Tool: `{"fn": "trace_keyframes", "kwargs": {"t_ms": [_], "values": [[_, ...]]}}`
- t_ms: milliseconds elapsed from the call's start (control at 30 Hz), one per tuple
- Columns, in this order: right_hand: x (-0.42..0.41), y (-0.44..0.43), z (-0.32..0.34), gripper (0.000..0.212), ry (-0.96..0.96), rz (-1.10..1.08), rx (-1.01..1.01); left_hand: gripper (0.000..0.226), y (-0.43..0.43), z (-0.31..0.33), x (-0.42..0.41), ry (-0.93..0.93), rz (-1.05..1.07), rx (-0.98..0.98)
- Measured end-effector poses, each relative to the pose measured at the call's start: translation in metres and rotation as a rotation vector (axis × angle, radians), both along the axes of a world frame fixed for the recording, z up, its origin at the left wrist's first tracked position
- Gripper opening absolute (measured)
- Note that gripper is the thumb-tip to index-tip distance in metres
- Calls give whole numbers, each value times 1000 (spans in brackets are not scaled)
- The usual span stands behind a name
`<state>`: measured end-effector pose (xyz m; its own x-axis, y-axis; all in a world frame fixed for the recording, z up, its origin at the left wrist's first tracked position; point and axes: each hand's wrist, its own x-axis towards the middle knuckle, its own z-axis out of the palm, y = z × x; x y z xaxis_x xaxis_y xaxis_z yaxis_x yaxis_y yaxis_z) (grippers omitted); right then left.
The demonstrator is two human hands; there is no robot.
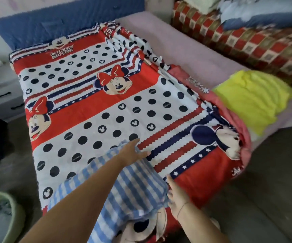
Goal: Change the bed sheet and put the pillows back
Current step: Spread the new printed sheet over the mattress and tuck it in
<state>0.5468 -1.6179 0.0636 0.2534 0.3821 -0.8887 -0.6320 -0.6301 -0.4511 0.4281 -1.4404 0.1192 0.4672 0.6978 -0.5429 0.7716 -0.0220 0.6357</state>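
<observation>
A red, white and navy cartoon-mouse bed sheet (pixel 96 106) lies spread over the left part of the bed, its right side bunched in a ridge (pixel 229 120). A blue-and-white striped pillow (pixel 133 186) rests on the sheet at the near end. My left hand (pixel 133 151) lies flat on the pillow's far edge, fingers spread. At the pillow's right edge, my right hand (pixel 176 195) has its fingers against the fabric. The pink mattress (pixel 185 48) shows bare on the right. A yellow cloth (pixel 253 97) lies on it.
A blue headboard (pixel 63 20) stands at the far end. White drawers (pixel 0 88) are to the left. A red checkered cover (pixel 246 44) with a light blue pillow (pixel 264 13) on it lies at the right. A green basket (pixel 3 213) sits at lower left on the dark floor (pixel 273 181).
</observation>
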Motion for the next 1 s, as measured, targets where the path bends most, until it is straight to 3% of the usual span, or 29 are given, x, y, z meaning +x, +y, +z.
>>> {"fn": "trace_keyframes", "kwargs": {"t_ms": [67, 167, 300, 467, 633, 933, 1000], "values": [[51, -7, 6, 74, 14, -121, 22, 82, 1, 8, 58, -24, -62, 29], [132, -18, 16, 79, 21, -210, 102, 70, -5, 23, 148, -86, -150, 14], [247, -26, 36, 76, -2, -330, 174, 87, -9, 24, 267, -138, -211, 22], [376, -23, 65, 35, -69, -380, 218, 72, -19, 33, 393, -125, -206, 19], [475, -1, 56, 59, -98, -429, 200, 82, 1, 34, 462, -92, -184, 20], [613, 50, 32, 22, -167, -472, 180, 84, 98, 22, 594, -83, -126, 84], [641, 57, 25, 36, -167, -478, 163, 80, 112, 21, 625, -62, -127, 87]]}}
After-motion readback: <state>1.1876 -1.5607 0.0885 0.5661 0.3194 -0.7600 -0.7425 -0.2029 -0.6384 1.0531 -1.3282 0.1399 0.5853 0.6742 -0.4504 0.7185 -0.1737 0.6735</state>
